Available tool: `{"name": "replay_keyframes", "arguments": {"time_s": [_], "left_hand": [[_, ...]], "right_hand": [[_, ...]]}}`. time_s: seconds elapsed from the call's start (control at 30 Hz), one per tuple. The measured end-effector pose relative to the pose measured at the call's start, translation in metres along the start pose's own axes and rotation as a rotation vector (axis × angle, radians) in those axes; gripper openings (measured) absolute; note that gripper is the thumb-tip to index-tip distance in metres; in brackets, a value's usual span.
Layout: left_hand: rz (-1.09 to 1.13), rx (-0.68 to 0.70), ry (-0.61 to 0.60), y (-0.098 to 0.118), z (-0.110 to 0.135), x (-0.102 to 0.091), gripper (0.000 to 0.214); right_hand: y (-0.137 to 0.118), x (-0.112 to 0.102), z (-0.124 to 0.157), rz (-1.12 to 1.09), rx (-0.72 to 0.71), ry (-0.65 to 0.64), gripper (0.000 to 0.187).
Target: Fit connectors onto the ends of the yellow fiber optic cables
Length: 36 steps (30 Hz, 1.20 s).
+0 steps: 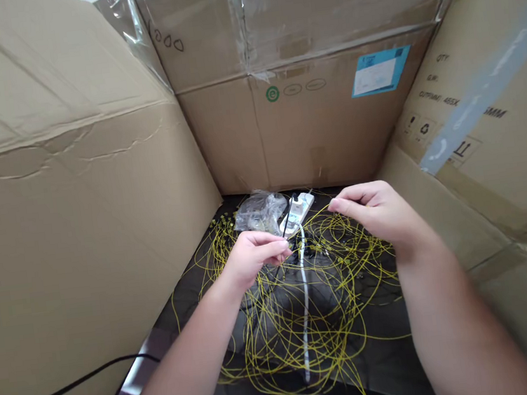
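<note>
My left hand (pixel 259 254) is closed in a pinch on a thin black cable (pixel 287 220), which slants up from the fingertips towards the power strip. Higher and to the right, my right hand (pixel 373 208) pinches a thin yellow wire (pixel 319 212) between thumb and forefinger. A tangled heap of yellow wires (pixel 305 340) spreads over the dark surface below both hands. Behind the left hand stands a white power strip (pixel 306 204) with a black plug in it. The exact ends of the held cable and wire are too small to make out.
A clear plastic bag (pixel 260 209) lies beside the power strip. A white cord (pixel 305 295) runs towards me across the dark tabletop (pixel 385 368). Cardboard boxes rise on the left (pixel 72 246), at the back (pixel 237 136) and on the right (pixel 506 180). A black cable (pixel 70 388) crosses lower left.
</note>
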<state>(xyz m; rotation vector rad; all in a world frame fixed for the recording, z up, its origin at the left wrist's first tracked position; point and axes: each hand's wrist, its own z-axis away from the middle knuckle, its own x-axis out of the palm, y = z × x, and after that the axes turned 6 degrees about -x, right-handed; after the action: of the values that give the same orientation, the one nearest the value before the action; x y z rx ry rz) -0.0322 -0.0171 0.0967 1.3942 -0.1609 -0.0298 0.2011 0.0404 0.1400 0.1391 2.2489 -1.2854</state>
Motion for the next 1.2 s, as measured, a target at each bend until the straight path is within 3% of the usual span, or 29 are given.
{"name": "replay_keyframes", "arguments": {"time_s": [0.3,0.53,0.7,0.8,0.9,1.0,1.1,1.2], "left_hand": [[0.112,-0.077,0.001,-0.009,0.008,-0.001,0.012],[0.207,-0.099,-0.045,-0.007,0.012,0.005,0.01],[0.373,-0.014,-0.019,-0.003,0.016,0.011,0.005],[0.475,0.097,0.018,0.003,0.021,0.012,0.009],[0.605,0.162,-0.107,0.012,0.028,0.008,0.02],[0.742,0.226,-0.227,0.022,0.032,0.002,0.011],[0.794,0.388,-0.215,0.03,0.028,-0.003,0.017],[0.647,0.515,-0.182,0.035,0.015,-0.002,0.017]], "right_hand": [[0.013,-0.016,-0.001,0.114,0.016,0.176,0.027],[0.017,-0.008,-0.005,0.206,0.022,0.328,0.025],[0.018,-0.007,-0.006,0.235,0.032,0.318,0.026],[0.01,-0.013,-0.001,0.269,0.031,0.229,0.029],[-0.004,-0.02,0.006,0.291,0.003,0.062,0.031],[-0.018,-0.022,0.015,0.286,-0.07,-0.164,0.031],[-0.03,-0.018,0.023,0.277,-0.194,-0.405,0.033],[-0.037,-0.014,0.028,0.19,-0.304,-0.669,0.022]]}}
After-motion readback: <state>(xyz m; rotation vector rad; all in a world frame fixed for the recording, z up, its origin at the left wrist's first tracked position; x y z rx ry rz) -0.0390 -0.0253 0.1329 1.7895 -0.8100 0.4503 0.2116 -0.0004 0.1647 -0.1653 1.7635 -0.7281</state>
